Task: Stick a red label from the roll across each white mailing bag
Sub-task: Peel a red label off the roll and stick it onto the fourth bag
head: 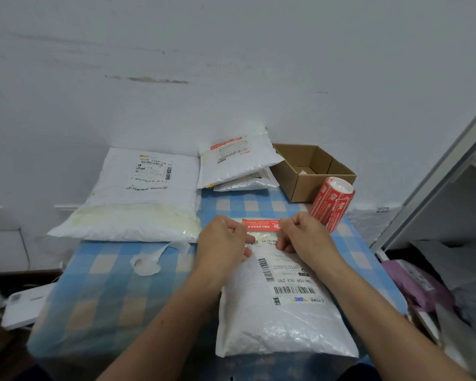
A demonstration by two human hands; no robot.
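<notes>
An open cardboard box (311,171) sits far right on the blue-checked counter (107,284). A curled paper strip (149,264) lies left.

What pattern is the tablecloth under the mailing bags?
The tablecloth is a blue, white and beige check; the head view shows it.

- Near shipping label (291,281), on the white bag (280,325) at the table's near edge, lies upside down from here: barcodes and a big dashed code, not surely legible.
- Far shipping label (152,171), on the large bag (138,213) at the far left corner: top line looks like "5020 1098 69".
- Red label (261,225) and roll (333,202): white Chinese print, too small to read.
</notes>
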